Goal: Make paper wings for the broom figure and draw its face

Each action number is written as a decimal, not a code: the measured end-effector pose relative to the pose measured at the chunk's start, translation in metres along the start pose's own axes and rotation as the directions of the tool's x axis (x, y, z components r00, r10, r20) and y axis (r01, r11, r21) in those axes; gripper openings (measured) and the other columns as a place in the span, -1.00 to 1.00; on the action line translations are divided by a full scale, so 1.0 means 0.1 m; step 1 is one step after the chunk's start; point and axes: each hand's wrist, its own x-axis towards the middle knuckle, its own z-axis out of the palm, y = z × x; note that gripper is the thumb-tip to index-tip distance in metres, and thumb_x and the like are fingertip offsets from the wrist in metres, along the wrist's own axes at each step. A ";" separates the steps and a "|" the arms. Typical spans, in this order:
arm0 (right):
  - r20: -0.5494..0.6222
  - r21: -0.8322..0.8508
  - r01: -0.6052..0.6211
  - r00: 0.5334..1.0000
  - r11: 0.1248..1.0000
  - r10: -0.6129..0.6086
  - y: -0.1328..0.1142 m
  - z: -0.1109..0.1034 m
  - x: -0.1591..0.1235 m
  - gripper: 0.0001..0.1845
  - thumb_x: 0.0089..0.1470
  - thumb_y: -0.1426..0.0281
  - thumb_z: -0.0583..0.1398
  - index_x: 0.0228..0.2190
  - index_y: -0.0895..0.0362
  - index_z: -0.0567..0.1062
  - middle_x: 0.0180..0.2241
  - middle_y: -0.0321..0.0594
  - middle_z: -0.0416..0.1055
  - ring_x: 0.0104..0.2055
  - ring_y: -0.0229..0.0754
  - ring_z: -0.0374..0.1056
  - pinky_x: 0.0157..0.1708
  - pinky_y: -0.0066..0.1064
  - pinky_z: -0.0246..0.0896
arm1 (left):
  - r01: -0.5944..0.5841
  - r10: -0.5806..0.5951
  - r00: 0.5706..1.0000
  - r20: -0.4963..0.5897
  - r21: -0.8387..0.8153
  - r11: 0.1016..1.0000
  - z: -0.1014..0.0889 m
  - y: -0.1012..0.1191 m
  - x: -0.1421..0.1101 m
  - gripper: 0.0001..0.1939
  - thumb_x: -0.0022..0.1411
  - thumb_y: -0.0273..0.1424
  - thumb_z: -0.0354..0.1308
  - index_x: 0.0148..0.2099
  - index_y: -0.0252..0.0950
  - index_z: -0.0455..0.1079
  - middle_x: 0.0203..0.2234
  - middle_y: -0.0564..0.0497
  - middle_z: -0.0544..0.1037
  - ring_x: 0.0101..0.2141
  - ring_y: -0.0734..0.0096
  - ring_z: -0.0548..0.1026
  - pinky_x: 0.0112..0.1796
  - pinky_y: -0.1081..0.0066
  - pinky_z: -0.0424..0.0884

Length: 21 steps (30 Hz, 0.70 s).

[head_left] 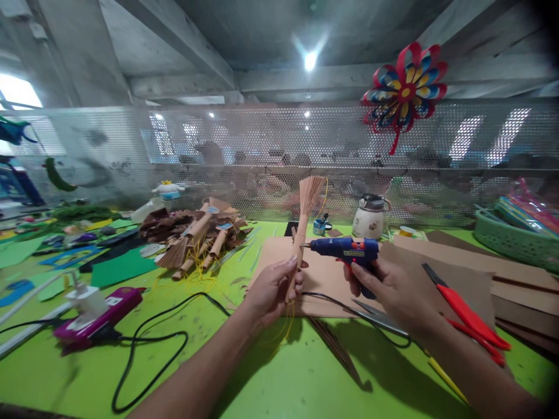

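Observation:
My left hand (pixel 275 288) is closed around the lower tube of a tan paper broom (pixel 309 198), held upright with its pleated fan at the top. Yellow string hangs from the broom's bottom and beside its fan. In my right hand (pixel 384 285) is a blue hot glue gun (pixel 345 248), fingers wrapped round its handle. The glue gun's nozzle points left and is at the broom's tube, just above my left fingers; whether it touches cannot be made out. Beneath both hands lies a sheet of tan paper (pixel 273 250).
Similar paper brooms (pixel 192 233) with yellow string lie heaped at left. A purple power strip (pixel 102 317) and black cord (pixel 151 349) lie at front left. Red-handled scissors (pixel 471 314), brown paper sheets (pixel 449 279) and a green basket (pixel 515 230) are at right. A mesh partition (pixel 271 134) stands behind.

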 end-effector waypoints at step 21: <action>-0.049 -0.054 0.011 0.999 0.999 -0.013 0.00 0.00 0.01 -0.71 0.17 0.17 0.08 -0.37 0.16 0.36 -0.59 -0.34 0.23 -0.52 -0.28 0.14 -0.49 -0.41 0.04 | -0.020 0.030 0.996 -0.078 0.126 0.992 0.03 0.01 0.00 -0.78 0.25 -0.30 0.10 -0.27 -0.41 0.34 -0.57 0.04 0.34 -0.62 0.65 0.28 -0.62 0.67 0.18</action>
